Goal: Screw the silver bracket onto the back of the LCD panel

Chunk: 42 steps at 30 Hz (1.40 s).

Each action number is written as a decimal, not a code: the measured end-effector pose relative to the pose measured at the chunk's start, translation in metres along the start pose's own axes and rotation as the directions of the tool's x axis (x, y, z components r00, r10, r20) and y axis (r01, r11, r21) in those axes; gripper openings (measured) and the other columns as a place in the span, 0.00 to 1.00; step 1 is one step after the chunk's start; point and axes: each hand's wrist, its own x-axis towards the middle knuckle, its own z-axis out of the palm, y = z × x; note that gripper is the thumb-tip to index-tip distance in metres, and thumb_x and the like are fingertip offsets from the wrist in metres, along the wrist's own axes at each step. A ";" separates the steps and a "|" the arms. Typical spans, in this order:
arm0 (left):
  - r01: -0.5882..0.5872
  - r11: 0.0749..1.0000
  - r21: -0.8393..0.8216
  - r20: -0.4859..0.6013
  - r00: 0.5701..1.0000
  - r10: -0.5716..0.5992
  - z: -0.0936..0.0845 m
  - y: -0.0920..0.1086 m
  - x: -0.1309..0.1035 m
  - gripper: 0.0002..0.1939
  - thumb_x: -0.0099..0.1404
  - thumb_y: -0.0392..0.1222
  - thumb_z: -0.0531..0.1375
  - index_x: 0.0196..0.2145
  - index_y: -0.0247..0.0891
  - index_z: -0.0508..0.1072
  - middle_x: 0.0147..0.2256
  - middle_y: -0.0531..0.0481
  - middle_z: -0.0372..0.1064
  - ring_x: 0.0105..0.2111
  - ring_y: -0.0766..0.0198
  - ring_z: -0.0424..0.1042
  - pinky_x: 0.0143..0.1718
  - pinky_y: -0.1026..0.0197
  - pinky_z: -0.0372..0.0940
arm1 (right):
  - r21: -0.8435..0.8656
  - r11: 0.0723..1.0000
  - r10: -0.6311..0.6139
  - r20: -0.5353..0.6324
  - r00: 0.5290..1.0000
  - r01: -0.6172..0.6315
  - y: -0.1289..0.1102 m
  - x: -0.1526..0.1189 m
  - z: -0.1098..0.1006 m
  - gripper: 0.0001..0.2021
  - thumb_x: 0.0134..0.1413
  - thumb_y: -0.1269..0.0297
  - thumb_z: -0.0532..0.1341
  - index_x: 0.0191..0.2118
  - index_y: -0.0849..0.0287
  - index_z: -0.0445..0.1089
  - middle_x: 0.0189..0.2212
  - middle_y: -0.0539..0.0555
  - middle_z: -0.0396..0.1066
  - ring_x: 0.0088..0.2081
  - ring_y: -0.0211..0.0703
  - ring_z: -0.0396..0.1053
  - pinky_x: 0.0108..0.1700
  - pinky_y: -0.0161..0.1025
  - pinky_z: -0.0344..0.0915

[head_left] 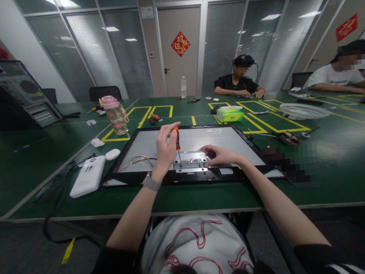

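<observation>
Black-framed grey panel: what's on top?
Silver metal bracket, thin coloured wires; left hand holds an orange-and-black screwdriver to the bracket. Right hand partly covers the bracket; panel surface beneath can't be seen.

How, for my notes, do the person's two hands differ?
The left hand grips an orange-and-black screwdriver; the right hand touches a silver metal bracket. The left hand has a gray-banded watch at its wrist; the right hand has none. Both are ungloved.
</observation>
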 end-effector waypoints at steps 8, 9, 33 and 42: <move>-0.064 0.994 0.084 -0.019 0.998 0.065 0.001 0.004 -0.001 0.09 0.62 0.39 0.62 0.42 0.40 0.75 0.32 0.52 0.63 0.31 0.68 0.63 0.36 0.62 0.63 | 0.006 1.000 0.003 -0.009 1.000 -0.003 -0.004 -0.001 0.000 0.34 0.39 0.54 0.69 0.54 0.60 0.64 0.38 0.52 0.63 0.41 0.44 0.63 0.46 0.41 0.62; -0.072 0.993 0.094 -0.020 0.997 0.074 0.000 0.005 -0.001 0.09 0.62 0.39 0.62 0.41 0.41 0.75 0.31 0.53 0.62 0.30 0.68 0.63 0.36 0.62 0.63 | 0.007 1.000 0.002 -0.008 1.000 -0.002 -0.005 -0.001 0.000 0.34 0.40 0.54 0.69 0.54 0.60 0.64 0.38 0.53 0.63 0.41 0.45 0.63 0.46 0.41 0.62; 0.078 0.984 -0.162 0.072 0.995 -0.067 0.003 0.004 -0.003 0.12 0.69 0.41 0.52 0.45 0.40 0.73 0.36 0.48 0.72 0.35 0.66 0.71 0.39 0.62 0.67 | -0.028 0.999 0.024 -0.010 1.000 -0.024 -0.004 -0.001 0.000 0.35 0.40 0.54 0.69 0.56 0.60 0.63 0.40 0.54 0.64 0.43 0.46 0.64 0.48 0.42 0.62; 0.026 0.996 -0.088 0.087 0.996 -0.018 0.000 0.006 0.000 0.12 0.66 0.36 0.54 0.44 0.42 0.75 0.35 0.50 0.64 0.36 0.66 0.66 0.36 0.64 0.65 | -0.011 1.000 0.019 -0.006 1.000 -0.019 -0.004 -0.001 0.000 0.35 0.40 0.54 0.69 0.55 0.59 0.63 0.40 0.54 0.64 0.43 0.47 0.64 0.48 0.43 0.62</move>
